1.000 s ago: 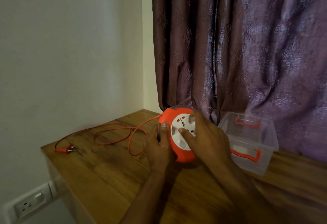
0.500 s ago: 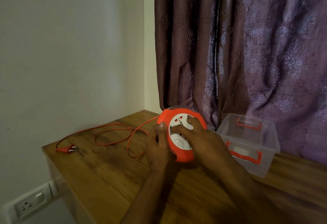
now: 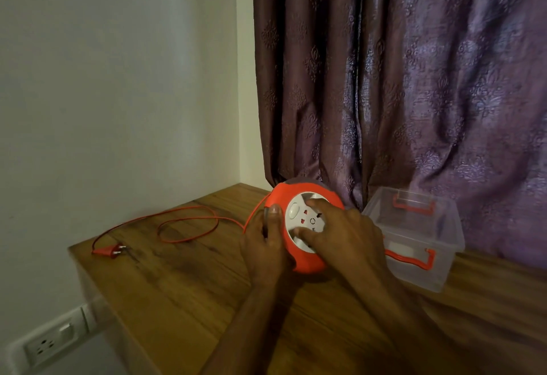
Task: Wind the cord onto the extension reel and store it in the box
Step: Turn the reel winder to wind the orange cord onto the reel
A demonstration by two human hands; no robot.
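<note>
I hold the orange extension reel (image 3: 307, 262) upright on the wooden table (image 3: 183, 291). My left hand (image 3: 263, 247) grips its rim, thumb on the front edge. My right hand (image 3: 346, 232) has curled fingers on the white socket face (image 3: 302, 217), apparently turning it. Winding is incomplete: the orange cord (image 3: 183, 220) lies looped left of my left hand, ending at the plug (image 3: 108, 250). The clear storage box (image 3: 420, 244) stands open just right of my right hand, awaiting the reel. No legible brand or writing.
</note>
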